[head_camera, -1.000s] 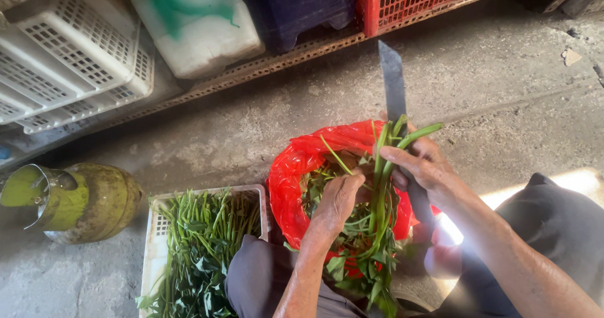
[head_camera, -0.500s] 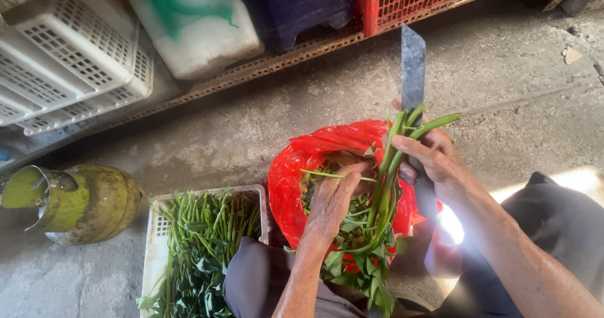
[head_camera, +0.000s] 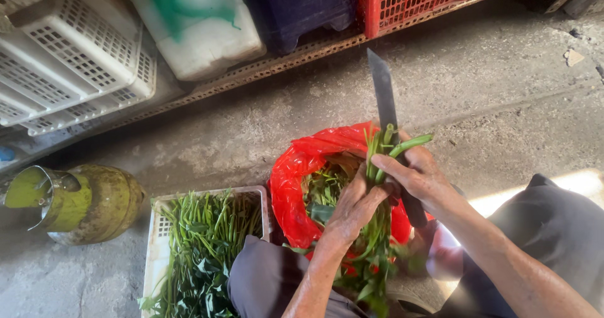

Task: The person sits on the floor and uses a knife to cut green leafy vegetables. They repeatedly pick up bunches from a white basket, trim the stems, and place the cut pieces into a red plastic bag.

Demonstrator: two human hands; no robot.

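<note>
Right of the frame's centre, the right hand point(head_camera: 420, 178) is clamped on a long dark knife point(head_camera: 385, 107) whose blade points up-frame, with green stems point(head_camera: 402, 147) pinched against it. The left hand point(head_camera: 355, 206) closes its fingers around the same stems lower down, over a red plastic bag point(head_camera: 301, 181) of leafy trimmings. At lower left, a white crate point(head_camera: 155, 237) holds more greens beside a green gas cylinder point(head_camera: 94, 203).

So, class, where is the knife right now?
In the head view, right of centre: the knife is in the right hand, blade pointing away above the red bag.
</note>
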